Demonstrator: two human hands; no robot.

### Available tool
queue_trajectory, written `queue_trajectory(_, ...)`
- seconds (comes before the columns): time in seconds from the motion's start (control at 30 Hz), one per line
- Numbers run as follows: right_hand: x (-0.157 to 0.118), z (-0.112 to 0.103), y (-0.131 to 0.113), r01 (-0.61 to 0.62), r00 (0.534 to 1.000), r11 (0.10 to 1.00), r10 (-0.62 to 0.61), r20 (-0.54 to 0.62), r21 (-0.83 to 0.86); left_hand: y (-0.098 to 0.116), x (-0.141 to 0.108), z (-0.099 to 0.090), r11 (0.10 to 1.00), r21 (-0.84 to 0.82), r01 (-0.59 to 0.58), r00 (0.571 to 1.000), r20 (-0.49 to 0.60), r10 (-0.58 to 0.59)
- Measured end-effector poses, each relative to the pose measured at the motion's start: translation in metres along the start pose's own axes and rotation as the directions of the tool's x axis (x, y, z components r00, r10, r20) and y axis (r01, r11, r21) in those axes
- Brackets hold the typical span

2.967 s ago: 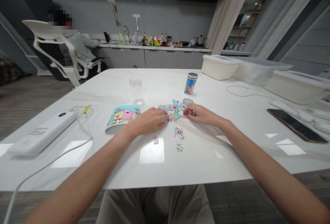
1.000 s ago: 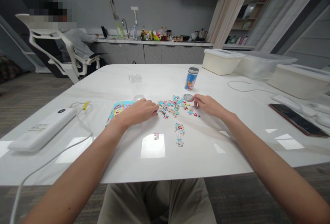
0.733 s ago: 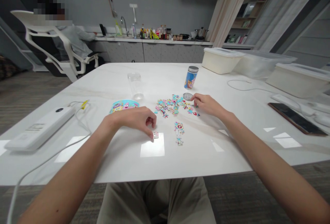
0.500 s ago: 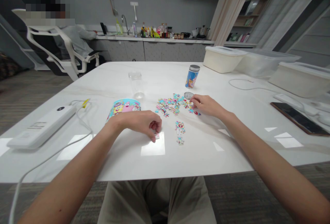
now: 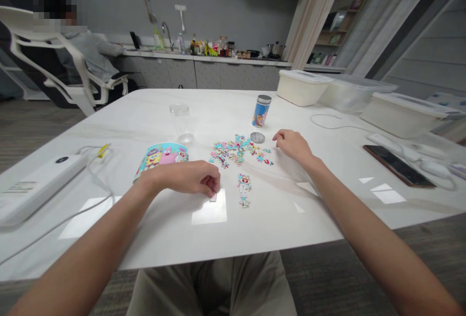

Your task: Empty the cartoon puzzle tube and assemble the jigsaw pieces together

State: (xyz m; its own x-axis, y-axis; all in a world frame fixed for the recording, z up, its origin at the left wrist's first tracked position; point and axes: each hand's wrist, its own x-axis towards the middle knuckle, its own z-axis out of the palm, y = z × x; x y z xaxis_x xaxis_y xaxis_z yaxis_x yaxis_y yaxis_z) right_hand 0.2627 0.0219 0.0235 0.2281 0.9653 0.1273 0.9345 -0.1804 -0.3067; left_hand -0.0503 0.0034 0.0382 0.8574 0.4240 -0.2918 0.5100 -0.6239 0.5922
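Note:
My left hand (image 5: 198, 178) rests low over the table with its fingers curled. Its thumb and fingertips are closed on a small puzzle piece (image 5: 213, 198), partly hidden under them. To its right lie a few joined puzzle pieces (image 5: 244, 184) forming a cartoon figure, with another small group (image 5: 244, 202) just below. Beyond them spreads a loose heap of puzzle pieces (image 5: 233, 152). My right hand (image 5: 292, 144) is off the heap's right side, fingers bent and drawn together; whether anything is between them is hidden. A round metal lid (image 5: 257, 137) lies left of it.
A printed cartoon sheet (image 5: 163, 154) lies behind my left forearm, near a clear plastic jar (image 5: 181, 124). Behind the heap stands a blue printed can (image 5: 261, 112). A power strip (image 5: 40, 185), phone (image 5: 396, 165) and storage boxes (image 5: 304, 88) sit around. A person (image 5: 85, 56) sits far left.
My right hand has drawn back rightward from the edge of the heap, where it was touching pieces. My left hand stays over the same piece. The whole view has shifted and tilted slightly.

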Motion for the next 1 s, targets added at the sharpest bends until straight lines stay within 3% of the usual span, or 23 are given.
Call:
queue_trajectory(0.13, 0.003, 0.005, 0.004, 0.03, 0.999, 1.0, -0.03, 0.04, 0.006, 0.0, 0.003, 0.002, 1.0, 0.011, -0.008, 0.999, -0.031, 0.009)
queue_trajectory(0.4, 0.004, 0.016, 0.009, 0.188, 0.976, 0.982, -0.188, 0.106, 0.017, -0.004, 0.007, 0.0, 0.979, 0.199, -0.049, 0.979, -0.187, 0.087)
queue_trajectory(0.47, 0.004, 0.017, 0.009, 0.212, 0.971, 0.977, -0.212, 0.113, 0.012, -0.005, 0.007, 0.0, 0.969, 0.247, 0.025, 0.958, -0.284, 0.048)
queue_trajectory(0.53, 0.005, 0.017, 0.009, 0.241, 0.963, 0.97, -0.241, 0.122, 0.012, -0.006, 0.007, 0.0, 0.926, 0.336, 0.173, 0.916, -0.401, -0.025)
queue_trajectory(0.63, 0.005, 0.018, 0.009, 0.267, 0.954, 0.964, -0.267, 0.136, 0.022, -0.005, 0.008, 0.001, 0.754, 0.505, 0.42, 0.844, -0.522, -0.122)
queue_trajectory(0.7, 0.005, 0.018, 0.008, 0.272, 0.95, 0.962, -0.274, 0.147, 0.031, -0.002, 0.008, 0.0, 0.642, 0.573, 0.509, 0.821, -0.548, -0.161)
queue_trajectory(0.8, 0.004, 0.018, 0.007, 0.27, 0.949, 0.962, -0.273, 0.155, 0.04, 0.0, 0.008, 0.0, 0.581, 0.594, 0.557, 0.805, -0.557, -0.202)
queue_trajectory(1.0, 0.001, 0.016, 0.005, 0.257, 0.954, 0.966, -0.259, 0.153, 0.033, 0.0, 0.008, 0.001, 0.637, 0.568, 0.521, 0.828, -0.519, -0.215)
